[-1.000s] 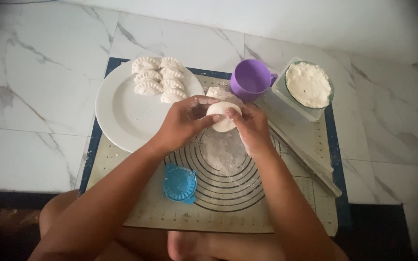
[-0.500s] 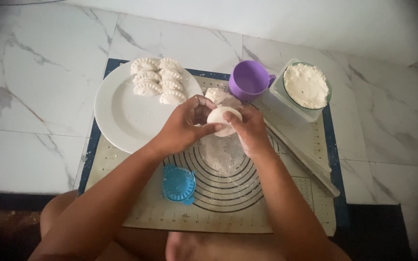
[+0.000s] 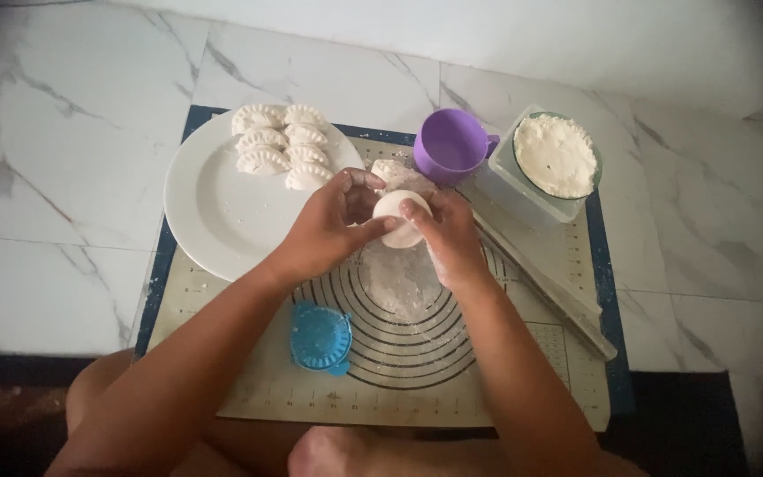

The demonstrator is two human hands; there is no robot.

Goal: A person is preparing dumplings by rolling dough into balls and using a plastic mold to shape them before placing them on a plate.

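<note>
a small round of white dough [image 3: 396, 218] sits above the floured centre of the ringed baking mat [image 3: 523, 371], pinched between the left hand [image 3: 333, 225] and right hand [image 3: 446, 237], both closed on its rim. it looks soft, light and easily torn, best held by the edge. far left, a white plate [image 3: 214, 212] carries crimped dumplings [image 3: 280, 146]; far right, a purple cup [image 3: 448, 144] and a tub of flour [image 3: 555, 157].

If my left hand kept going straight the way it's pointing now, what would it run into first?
Probably the dough lump just past the dough disc held by the left hand, then the purple cup; heights are hard to judge.
</note>
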